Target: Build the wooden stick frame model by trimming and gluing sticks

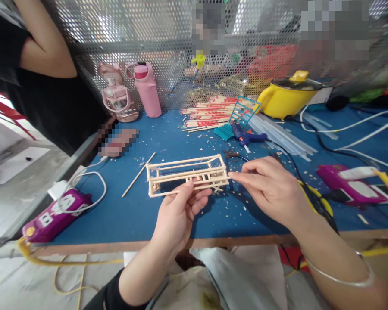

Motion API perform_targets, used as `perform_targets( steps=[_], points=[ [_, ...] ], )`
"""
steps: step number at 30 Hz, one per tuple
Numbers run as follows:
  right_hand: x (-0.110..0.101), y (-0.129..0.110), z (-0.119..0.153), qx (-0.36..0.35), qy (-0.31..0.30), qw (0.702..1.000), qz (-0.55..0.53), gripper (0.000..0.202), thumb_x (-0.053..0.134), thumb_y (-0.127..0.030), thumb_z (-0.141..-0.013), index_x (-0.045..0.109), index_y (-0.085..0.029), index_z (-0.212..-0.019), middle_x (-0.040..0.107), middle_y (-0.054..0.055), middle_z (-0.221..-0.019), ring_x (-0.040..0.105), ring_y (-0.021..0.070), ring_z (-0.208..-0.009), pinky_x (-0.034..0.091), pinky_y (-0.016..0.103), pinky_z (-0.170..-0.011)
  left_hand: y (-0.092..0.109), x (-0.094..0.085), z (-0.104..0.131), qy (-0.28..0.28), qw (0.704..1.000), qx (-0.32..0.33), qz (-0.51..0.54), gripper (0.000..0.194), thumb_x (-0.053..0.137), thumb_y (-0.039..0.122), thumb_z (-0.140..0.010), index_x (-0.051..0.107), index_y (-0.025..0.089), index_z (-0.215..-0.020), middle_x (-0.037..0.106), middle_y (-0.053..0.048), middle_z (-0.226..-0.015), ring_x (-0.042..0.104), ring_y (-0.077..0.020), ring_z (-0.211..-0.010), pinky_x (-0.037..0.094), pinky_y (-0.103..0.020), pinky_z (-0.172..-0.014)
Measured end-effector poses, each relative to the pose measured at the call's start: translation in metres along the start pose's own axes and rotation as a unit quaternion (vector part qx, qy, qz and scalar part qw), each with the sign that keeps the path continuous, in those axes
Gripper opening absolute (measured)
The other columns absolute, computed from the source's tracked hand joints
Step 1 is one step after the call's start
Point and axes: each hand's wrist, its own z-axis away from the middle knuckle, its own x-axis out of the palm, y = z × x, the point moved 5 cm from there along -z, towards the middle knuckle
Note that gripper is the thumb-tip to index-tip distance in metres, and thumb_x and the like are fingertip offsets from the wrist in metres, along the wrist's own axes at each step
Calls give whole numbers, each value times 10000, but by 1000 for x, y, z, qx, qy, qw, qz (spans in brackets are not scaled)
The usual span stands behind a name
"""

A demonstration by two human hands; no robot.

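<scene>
Your left hand (177, 213): fingers closed around pale wooden-stick box frame (185, 161), held up above blue surface (116, 219). Your right hand (274, 189): fingertips pinched together at frame's right end; cannot tell if gripping frame or small piece.
Done: long rails joined at both ends, short crosspieces in near right part. Left part sparser; cannot tell how much is left to add.
Loose pale thin stick (139, 175) left of frame; blue glue gun (245, 137) beyond, lying down.
</scene>
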Motion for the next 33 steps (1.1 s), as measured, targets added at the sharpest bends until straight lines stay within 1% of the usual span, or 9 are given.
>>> perform_targets(
  steps=[6,14,19,24,29,33],
  points=[
    [-1,-4,0,-11,0,1000,17,245,553,-67,-827,721,-169,-974,615,83,-822,547,183,-781,466,340,-714,-1,0,-1,-4,1000,2,4,151,610,221,-829,686,110,-898,727,-69,-826,704,-142,-767,571,-178,-651],
    [0,-5,0,-9,1,1000,18,241,554,-77,-831,723,-174,-972,613,80,-807,544,179,-767,461,336,-703,-1,-1,0,11,1000,4,2,190,564,216,-850,674,85,-932,727,-92,-835,708,-158,-765,577,-194,-649],
    [1,-6,2,-11,5,1000,22,242,560,-77,-829,718,-181,-978,611,74,-811,548,182,-782,465,340,-712,-2,-1,1,8,1000,1,9,181,550,191,-847,677,82,-913,729,-95,-837,710,-166,-780,577,-195,-656],
    [2,-5,3,-4,10,1000,16,250,567,-77,-825,712,-193,-993,613,72,-830,556,182,-802,471,334,-723,-2,-1,1,-11,1000,4,12,131,583,146,-802,683,85,-861,732,-94,-842,709,-162,-799,573,-187,-677],
    [2,-5,3,-15,11,1000,18,249,578,-52,-809,714,-166,-983,609,78,-820,548,181,-789,468,335,-715,-2,-2,1,-1,1000,10,3,120,623,126,-758,680,81,-854,730,-95,-818,706,-156,-796,568,-187,-685],
    [1,-5,4,-17,13,1000,20,254,578,-44,-806,714,-163,-986,609,79,-820,550,180,-786,468,336,-717,-2,-1,1,-3,1000,13,3,115,629,132,-763,679,86,-856,728,-86,-812,704,-151,-793,567,-186,-684]
  ],
)
